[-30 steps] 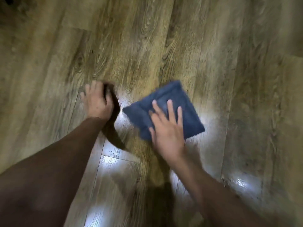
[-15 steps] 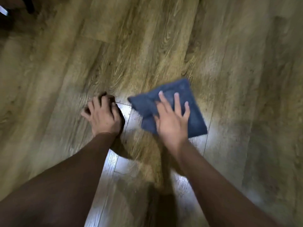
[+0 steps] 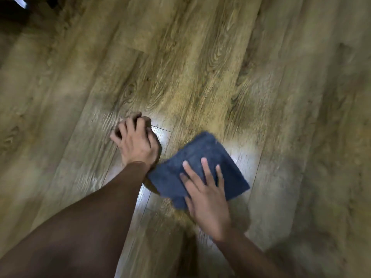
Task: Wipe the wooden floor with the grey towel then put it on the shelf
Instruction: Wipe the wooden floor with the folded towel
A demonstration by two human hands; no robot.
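A folded blue-grey towel (image 3: 198,155) lies flat on the wooden floor (image 3: 200,67), right of centre. My right hand (image 3: 204,191) presses down on its near half with straight, spread fingers. My left hand (image 3: 136,143) rests on the bare floor just left of the towel, fingers spread and bent at the tips, holding nothing. The towel's left corner lies close to my left wrist. No shelf is in view.
Glossy light patches shine on the planks around the towel. A dark object (image 3: 18,5) with a bright strip sits at the top left corner. Bare wooden planks fill the far and right sides of the view.
The towel and my right hand have slid nearer to me and toward my left wrist. My left hand stays planted on the floor. The view has shifted a little.
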